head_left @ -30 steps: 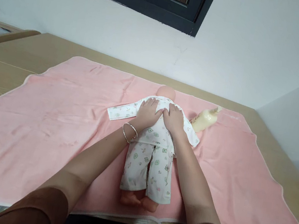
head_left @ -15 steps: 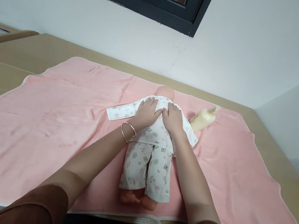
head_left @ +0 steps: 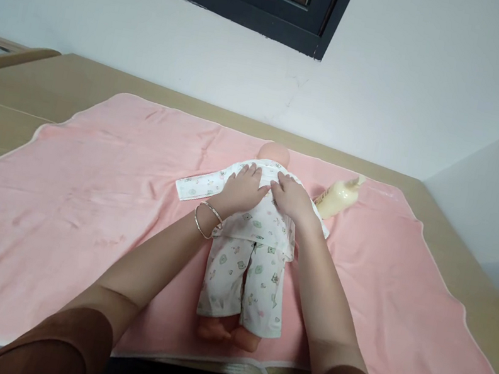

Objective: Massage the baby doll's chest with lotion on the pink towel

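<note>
A baby doll (head_left: 258, 278) in a white patterned top and trousers lies at the middle of a pink blanket (head_left: 82, 216), head toward the wall and feet toward me. My left hand (head_left: 244, 190) rests flat on the left side of its upper body, fingers spread. On the right side lies my right hand (head_left: 291, 198), fingers apart and a little bent. The two thumbs nearly meet. A silver bangle (head_left: 201, 225) circles my left wrist. The doll's left-hand sleeve stretches out sideways; my right forearm partly hides the other sleeve.
A cream-coloured pump bottle (head_left: 339, 200) lies tilted on the blanket, right of the doll. Beneath the blanket is a wooden table (head_left: 86, 78), which meets a white wall (head_left: 390, 89) at the back. A dark window frame (head_left: 259, 16) is above.
My right hand has shifted slightly to the right on the doll's upper body and its wrist has turned outward. The left hand stays nearly in place.
</note>
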Demonstrator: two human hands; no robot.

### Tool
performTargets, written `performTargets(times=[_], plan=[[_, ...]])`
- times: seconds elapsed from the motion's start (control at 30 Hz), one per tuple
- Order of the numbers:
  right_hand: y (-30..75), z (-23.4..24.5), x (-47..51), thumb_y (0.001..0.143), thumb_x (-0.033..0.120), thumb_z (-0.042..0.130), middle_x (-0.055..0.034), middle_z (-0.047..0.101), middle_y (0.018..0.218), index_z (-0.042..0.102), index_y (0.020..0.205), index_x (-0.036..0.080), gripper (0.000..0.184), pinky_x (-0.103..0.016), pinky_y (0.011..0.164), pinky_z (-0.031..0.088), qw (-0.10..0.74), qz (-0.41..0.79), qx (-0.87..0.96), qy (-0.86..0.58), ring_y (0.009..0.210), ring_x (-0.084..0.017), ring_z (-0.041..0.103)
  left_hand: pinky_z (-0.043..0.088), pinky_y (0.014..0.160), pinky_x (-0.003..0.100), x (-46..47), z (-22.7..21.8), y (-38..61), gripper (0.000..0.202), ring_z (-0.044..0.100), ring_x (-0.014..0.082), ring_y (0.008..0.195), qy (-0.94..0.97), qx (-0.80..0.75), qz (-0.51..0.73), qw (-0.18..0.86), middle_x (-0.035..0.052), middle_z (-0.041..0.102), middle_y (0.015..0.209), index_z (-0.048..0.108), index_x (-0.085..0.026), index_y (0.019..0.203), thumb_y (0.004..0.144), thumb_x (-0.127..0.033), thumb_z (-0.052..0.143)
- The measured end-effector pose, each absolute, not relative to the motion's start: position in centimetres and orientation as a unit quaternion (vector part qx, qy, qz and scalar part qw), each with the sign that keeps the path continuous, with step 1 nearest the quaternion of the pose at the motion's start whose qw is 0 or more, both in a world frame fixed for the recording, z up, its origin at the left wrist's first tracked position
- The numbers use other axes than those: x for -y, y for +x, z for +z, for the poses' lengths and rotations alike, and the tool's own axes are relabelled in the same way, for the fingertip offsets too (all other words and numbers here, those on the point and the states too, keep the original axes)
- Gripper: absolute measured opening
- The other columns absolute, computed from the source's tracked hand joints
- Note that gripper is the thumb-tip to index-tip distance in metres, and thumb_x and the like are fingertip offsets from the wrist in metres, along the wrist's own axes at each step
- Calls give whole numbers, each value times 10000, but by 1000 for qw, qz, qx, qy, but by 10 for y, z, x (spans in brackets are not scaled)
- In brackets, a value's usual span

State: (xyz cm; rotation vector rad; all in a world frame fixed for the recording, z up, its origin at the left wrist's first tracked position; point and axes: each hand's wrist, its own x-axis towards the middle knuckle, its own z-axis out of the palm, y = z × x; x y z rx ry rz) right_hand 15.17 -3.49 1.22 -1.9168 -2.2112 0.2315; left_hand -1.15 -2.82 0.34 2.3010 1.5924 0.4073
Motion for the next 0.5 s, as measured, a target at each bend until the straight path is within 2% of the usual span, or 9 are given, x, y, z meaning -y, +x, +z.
performTargets(times=[0.1, 0.17, 0.23, 0.27, 0.37, 0.43, 0.5], plan=[[156, -5, 23, 1101, 425, 298, -158, 433, 1678, 424, 1595, 132, 587, -478, 1222, 342, 126, 70, 732, -666, 1555, -321, 382, 230, 1300, 621, 21, -2, -13, 697, 180, 370, 1651, 799, -554, 137, 187, 210, 231, 1755, 305, -95, 1637, 1058, -477, 381], [156, -7, 21, 1102, 416, 299, -151, 406, 1696, 400, 1612, 130, 594, -485, 1240, 317, 130, 69, 736, -661, 1568, -319, 362, 215, 1304, 627, 22, -1, -11, 692, 175, 373, 1651, 795, -558, 146, 187, 201, 227, 1759, 307, -98, 1636, 1053, -461, 394], [154, -1, 26, 1095, 369, 314, -168, 477, 1646, 449, 1575, 124, 555, -468, 1204, 362, 124, 58, 748, -650, 1516, -324, 435, 265, 1296, 594, 27, 3, -8, 626, 244, 372, 1632, 795, -557, 160, 178, 207, 304, 1733, 389, -94, 1588, 1040, -393, 424], [152, 5, 31, 1086, 330, 326, -177, 541, 1590, 496, 1534, 127, 520, -456, 1161, 402, 116, 52, 756, -642, 1458, -328, 498, 311, 1284, 557, 31, 6, -6, 562, 320, 363, 1603, 800, -550, 167, 171, 211, 388, 1692, 462, -93, 1532, 1030, -343, 436], [146, 24, 46, 1029, 216, 372, -177, 713, 1333, 650, 1315, 154, 404, -409, 958, 497, 72, 44, 776, -625, 1185, -329, 672, 460, 1180, 436, 40, 14, -4, 359, 583, 308, 1387, 823, -518, 177, 153, 190, 657, 1423, 642, -115, 1277, 993, -212, 443], [143, 33, 53, 1003, 195, 388, -163, 748, 1229, 696, 1183, 175, 357, -391, 866, 501, 54, 45, 779, -623, 1071, -321, 703, 522, 1091, 408, 42, 16, -5, 301, 666, 286, 1236, 828, -510, 175, 151, 163, 722, 1270, 675, -144, 1160, 993, -199, 431], [143, 35, 53, 1016, 224, 374, -153, 755, 1213, 706, 1138, 189, 355, -386, 854, 500, 59, 53, 775, -626, 1067, -318, 701, 532, 1071, 415, 38, 14, -8, 309, 672, 288, 1223, 825, -514, 179, 152, 157, 722, 1280, 682, -157, 1150, 1012, -241, 419]])
